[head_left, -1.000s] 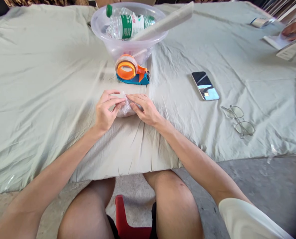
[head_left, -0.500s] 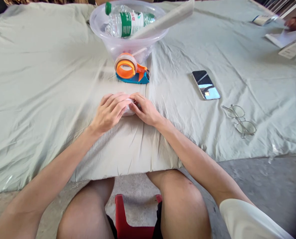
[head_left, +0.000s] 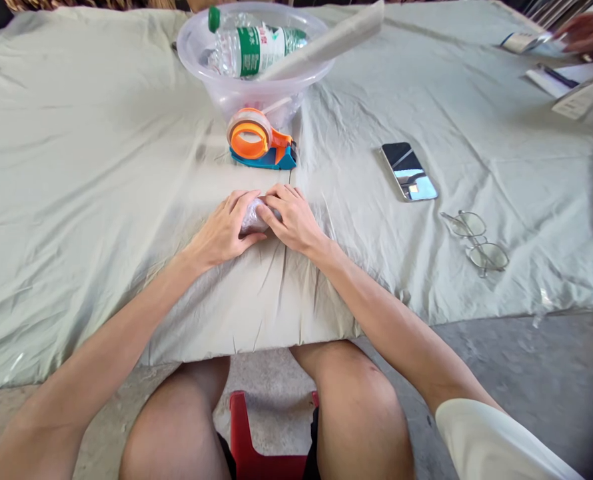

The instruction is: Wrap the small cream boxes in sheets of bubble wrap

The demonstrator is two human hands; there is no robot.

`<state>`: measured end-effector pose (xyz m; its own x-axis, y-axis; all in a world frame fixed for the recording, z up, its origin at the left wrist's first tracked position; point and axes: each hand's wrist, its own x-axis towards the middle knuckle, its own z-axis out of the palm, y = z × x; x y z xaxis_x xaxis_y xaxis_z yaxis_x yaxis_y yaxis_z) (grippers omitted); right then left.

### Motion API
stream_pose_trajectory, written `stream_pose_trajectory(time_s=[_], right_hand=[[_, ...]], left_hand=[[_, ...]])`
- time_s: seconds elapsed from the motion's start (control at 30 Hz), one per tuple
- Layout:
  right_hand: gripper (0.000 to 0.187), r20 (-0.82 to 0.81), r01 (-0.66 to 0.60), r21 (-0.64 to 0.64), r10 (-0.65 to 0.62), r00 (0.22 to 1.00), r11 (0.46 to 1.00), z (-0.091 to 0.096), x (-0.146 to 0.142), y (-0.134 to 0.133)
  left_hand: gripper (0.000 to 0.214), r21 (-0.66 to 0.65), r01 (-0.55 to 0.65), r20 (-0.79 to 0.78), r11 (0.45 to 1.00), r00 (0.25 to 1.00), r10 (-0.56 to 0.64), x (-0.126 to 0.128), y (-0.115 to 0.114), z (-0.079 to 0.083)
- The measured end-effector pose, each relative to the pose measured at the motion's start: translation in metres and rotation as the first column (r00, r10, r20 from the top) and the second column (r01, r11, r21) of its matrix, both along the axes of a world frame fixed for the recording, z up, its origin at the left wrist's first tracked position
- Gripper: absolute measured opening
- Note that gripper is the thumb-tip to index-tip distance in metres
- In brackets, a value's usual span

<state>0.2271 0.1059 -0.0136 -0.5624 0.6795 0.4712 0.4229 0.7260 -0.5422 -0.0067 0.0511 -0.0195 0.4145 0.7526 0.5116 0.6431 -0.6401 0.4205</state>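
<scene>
Between my two hands sits a small bundle in clear plastic wrap [head_left: 252, 217], low on the cloth-covered table [head_left: 216, 307]. My left hand [head_left: 226, 227] curves round its left side, fingers over the top and thumb along the near edge. My right hand [head_left: 291, 217] grips its right end, the thumb pressing on the near face. What lies inside the wrap I cannot make out. Just beyond my hands stands a blue and orange tape dispenser [head_left: 279, 150] with a roll of clear tape.
Behind the dispenser is a translucent basin [head_left: 196, 63] holding a green-labelled plastic bottle [head_left: 256, 50] and a pale rolled sheet [head_left: 346, 33]. To the right lie a phone [head_left: 409, 171] and glasses [head_left: 486, 255]. At far right, a person's hand [head_left: 584, 33] is near papers [head_left: 551, 80].
My left hand has turned, its thumb now along the near side of the bundle, so more of the wrap shows. My right fingers have shifted over the bundle. The other person's hand has moved.
</scene>
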Motion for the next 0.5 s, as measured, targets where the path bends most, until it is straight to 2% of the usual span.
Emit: stream_pose_trajectory(time_s=[0.1, 0.23, 0.3, 0.37, 0.5], right_hand=[[0.066, -0.066, 0.013, 0.007, -0.012, 0.998, 1.0, 0.005, -0.001, -0.005], [0.073, -0.081, -0.183, 0.03, 0.184, 0.98, 0.983, 0.007, -0.003, -0.006], [0.075, -0.051, -0.26, -0.028, 0.259, 0.965, 0.965, 0.006, -0.004, -0.005], [0.079, -0.035, -0.27, -0.108, 0.268, 0.963, 0.957, 0.004, -0.003, -0.004], [0.088, 0.001, -0.227, -0.21, 0.233, 0.973, 0.951, 0.003, -0.003, -0.003]], left_hand=[[0.084, -0.068, -0.033, 0.067, 0.997, 0.997, 0.038, 0.0, 0.006, -0.007], [0.073, -0.153, -0.011, 0.197, 0.988, 0.98, 0.041, -0.001, 0.014, -0.013], [0.067, -0.189, 0.032, 0.268, 0.982, 0.963, 0.02, -0.001, 0.015, -0.014], [0.066, -0.237, 0.05, 0.306, 0.97, 0.952, 0.026, -0.001, 0.015, -0.013], [0.073, -0.32, -0.037, 0.268, 0.947, 0.955, 0.127, 0.001, 0.01, -0.009]])
